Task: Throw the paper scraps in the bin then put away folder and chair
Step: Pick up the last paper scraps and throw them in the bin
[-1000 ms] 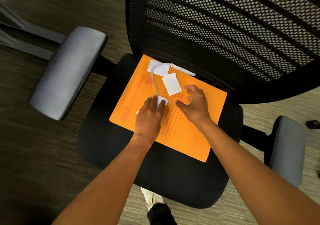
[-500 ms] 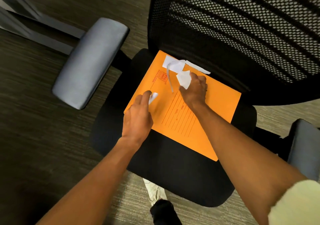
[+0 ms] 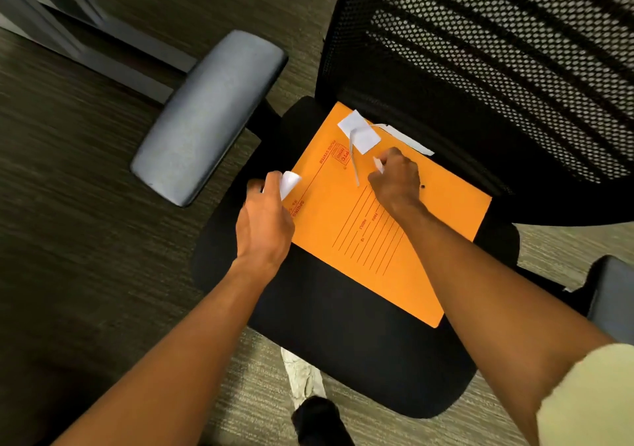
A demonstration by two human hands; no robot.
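A person is leaning over a black mesh-backed office chair (image 3: 343, 325) whose seat is carrying a flat orange paper folder (image 3: 394, 226), gathering white paper scraps. The left hand (image 3: 266, 219), at the folder's nine o'clock edge, is pinching one curled white scrap (image 3: 290, 183); the right hand (image 3: 394, 181) is closing its grip on another small scrap (image 3: 377, 164). Loose white paper pieces (image 3: 360, 133) are lying at the folder's twelve o'clock, so collecting those likely comes next, before any trip to the bin.

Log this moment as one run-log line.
step: gathering scraps | left hand: holds scrap | right hand: pinches scrap | folder: on chair seat | loose scraps: on folder | bin: unseen
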